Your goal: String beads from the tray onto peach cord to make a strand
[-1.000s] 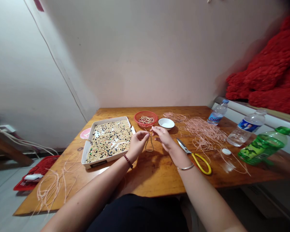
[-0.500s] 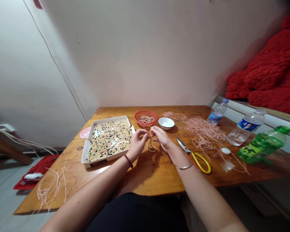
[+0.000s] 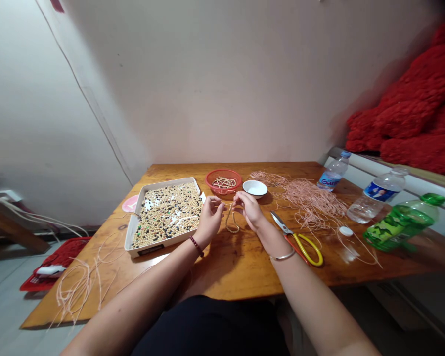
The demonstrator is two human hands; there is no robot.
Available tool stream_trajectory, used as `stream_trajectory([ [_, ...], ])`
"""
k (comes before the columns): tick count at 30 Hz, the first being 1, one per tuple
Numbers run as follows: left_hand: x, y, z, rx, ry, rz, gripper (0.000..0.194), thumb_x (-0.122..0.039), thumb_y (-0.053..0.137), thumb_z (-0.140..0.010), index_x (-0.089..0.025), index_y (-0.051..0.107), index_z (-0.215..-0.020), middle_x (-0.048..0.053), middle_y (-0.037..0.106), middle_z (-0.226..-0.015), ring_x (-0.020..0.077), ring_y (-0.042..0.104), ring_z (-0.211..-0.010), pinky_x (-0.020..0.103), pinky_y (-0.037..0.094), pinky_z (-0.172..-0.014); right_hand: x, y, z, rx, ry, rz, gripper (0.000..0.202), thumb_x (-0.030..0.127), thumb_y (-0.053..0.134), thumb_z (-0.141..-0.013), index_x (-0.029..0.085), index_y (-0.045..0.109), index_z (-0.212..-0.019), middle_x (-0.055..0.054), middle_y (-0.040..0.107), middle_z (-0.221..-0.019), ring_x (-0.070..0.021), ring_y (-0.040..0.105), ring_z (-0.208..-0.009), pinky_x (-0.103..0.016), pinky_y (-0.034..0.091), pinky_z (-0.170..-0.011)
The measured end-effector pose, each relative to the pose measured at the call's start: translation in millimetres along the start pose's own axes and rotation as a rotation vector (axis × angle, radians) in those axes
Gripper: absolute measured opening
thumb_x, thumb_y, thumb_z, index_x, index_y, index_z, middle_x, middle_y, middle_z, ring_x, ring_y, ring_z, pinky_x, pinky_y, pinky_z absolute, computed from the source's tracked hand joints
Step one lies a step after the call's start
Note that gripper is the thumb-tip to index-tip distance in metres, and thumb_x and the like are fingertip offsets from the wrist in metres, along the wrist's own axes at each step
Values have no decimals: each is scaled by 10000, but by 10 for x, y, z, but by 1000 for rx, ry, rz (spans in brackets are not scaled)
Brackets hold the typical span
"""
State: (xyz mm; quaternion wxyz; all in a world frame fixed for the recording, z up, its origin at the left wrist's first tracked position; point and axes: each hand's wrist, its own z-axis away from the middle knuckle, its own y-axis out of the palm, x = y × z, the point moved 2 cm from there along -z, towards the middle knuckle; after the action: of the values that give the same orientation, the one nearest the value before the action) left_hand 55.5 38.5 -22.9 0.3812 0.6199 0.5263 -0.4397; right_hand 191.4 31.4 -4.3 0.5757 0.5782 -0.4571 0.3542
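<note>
A loop of small tan beads (image 3: 232, 229) hangs between my two hands, over the wooden table. My left hand (image 3: 211, 217) pinches one end of its cord with thumb and forefinger. On the other side, my right hand (image 3: 247, 208) is closed on the cord's other end, the fingertips a short way from the left ones. The thin cord is hard to make out at the fingertips. To the left of my left hand lies a shallow white box (image 3: 129, 237) full of tan, black, white and a few coloured beads.
Behind my hands stand a red basket (image 3: 208, 180) with beaded strings and a white bowl (image 3: 255, 189). Yellow-handled scissors (image 3: 300, 242), a pink cord pile (image 3: 311, 198) and several bottles, one a green bottle (image 3: 400, 225), lie or stand rightward. Cut cords (image 3: 76, 289) lie at front left.
My fingertips have drawn slightly apart. The bead loop now hangs longer and more open between them.
</note>
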Motion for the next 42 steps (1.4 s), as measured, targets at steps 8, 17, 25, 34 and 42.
stream_trajectory([
  [8,-27,-15,9,-41,8,-55,173,-291,561,-817,-203,439,-901,11,565,-841,140,601,-783,238,459,-640,2,13,9,20,-7,-27,319,471,656,-667,191,504,-653,22,502,-644,-110,501,-638,-215,454,-562],
  [17,-7,-16,-6,-44,86,7,149,-254,563,-807,-199,435,-859,0,539,-816,132,578,-794,274,468,-739,-2,24,34,37,13,4,345,510,628,-680,201,481,-721,23,488,-778,-97,481,-653,-149,347,-422],
  [25,-16,55,11,112,84,188,125,-198,525,-809,-201,401,-793,-35,459,-780,96,534,-763,283,460,-828,52,37,67,150,118,-132,318,427,683,-666,193,475,-720,39,483,-744,-49,384,-520,-143,162,-379],
  [34,-85,54,66,46,74,59,103,-238,507,-836,-211,416,-875,-28,473,-856,77,577,-676,259,501,-703,-2,22,40,123,145,-32,331,471,630,-711,200,442,-742,46,536,-720,-20,314,-400,-147,123,-359],
  [42,-92,-21,39,-62,206,-210,127,-267,542,-854,-204,469,-936,35,584,-894,150,631,-818,276,499,-701,23,21,39,139,100,142,335,485,632,-705,158,562,-681,13,561,-610,-21,300,-376,-180,109,-359],
])
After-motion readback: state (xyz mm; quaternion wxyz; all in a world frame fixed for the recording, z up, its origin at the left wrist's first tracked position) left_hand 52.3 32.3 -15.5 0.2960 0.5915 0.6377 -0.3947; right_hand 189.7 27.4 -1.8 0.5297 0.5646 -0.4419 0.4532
